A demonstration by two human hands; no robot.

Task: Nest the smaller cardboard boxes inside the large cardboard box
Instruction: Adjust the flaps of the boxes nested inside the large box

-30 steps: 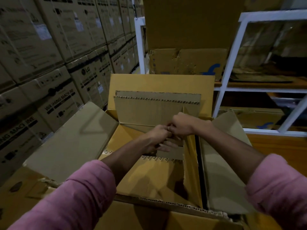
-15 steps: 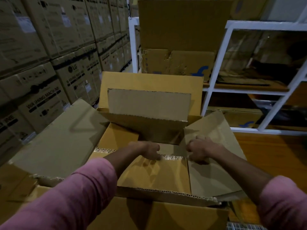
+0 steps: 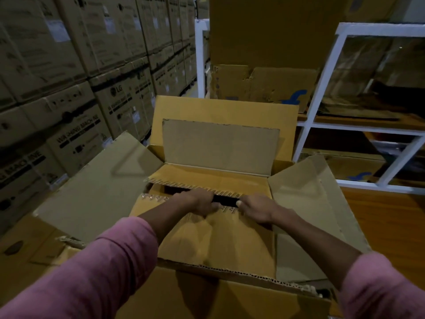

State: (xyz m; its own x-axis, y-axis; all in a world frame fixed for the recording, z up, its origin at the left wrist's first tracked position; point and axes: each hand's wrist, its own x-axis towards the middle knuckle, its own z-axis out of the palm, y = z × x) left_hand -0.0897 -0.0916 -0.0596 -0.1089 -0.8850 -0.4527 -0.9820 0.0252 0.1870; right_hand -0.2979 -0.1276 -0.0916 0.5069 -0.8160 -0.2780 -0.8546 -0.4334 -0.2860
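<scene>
To my left I see a wall of stacked washing-machine cartons [image 3: 76,93] running back into the dark; to my right stands a white shelf frame [image 3: 322,88] with flattened cardboard on it. Between them, straight ahead, the large cardboard box [image 3: 207,295] sits open, its left flap [image 3: 96,192] and right flap [image 3: 310,199] splayed outward and its far flap [image 3: 225,111] standing upright. Inside it lies the smaller cardboard box [image 3: 218,238], filling most of the opening, with a narrow gap along the right wall. Its far flap [image 3: 207,178] folds toward me, its near flap [image 3: 213,236] lies almost flat, and a dark slit remains between their corrugated edges. My forearms in pink sleeves [image 3: 92,272] reach forward, converging. The left hand [image 3: 197,202] grips the near flap's edge, fingers curled over it into the slit. The right hand [image 3: 257,209] pinches the same edge just beside it, knuckles up.
</scene>
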